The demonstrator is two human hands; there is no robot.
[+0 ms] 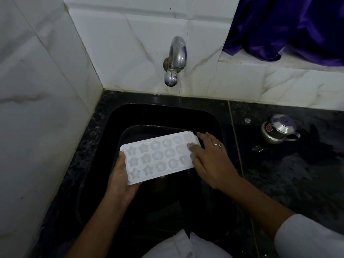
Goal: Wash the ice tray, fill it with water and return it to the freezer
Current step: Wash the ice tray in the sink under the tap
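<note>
The white ice tray (pixel 160 156) was held over the black sink (pixel 130 116), its long side slanting up to the right, cups facing up; star-shaped cups lay at its left end and rounder ones toward the right, and whether they held water could not be made out. The left hand (pixel 122 180) gripped the tray's lower left end, thumb on the rim and fingers hidden beneath; the right hand (pixel 210 161), wearing a ring (pixel 217 144), lay on the right end with fingers spread flat over the cups, blurred at the tips, not closed around anything. The sink's floor was too dark to read. A metal tap (pixel 176 59) projected from the white tiled wall (pixel 130 43) above the sink; a small steel pot (pixel 278 129) stood on the dark counter (pixel 288 174) to the right; purple cloth (pixel 286 27) was cut off at the upper right corner.
</note>
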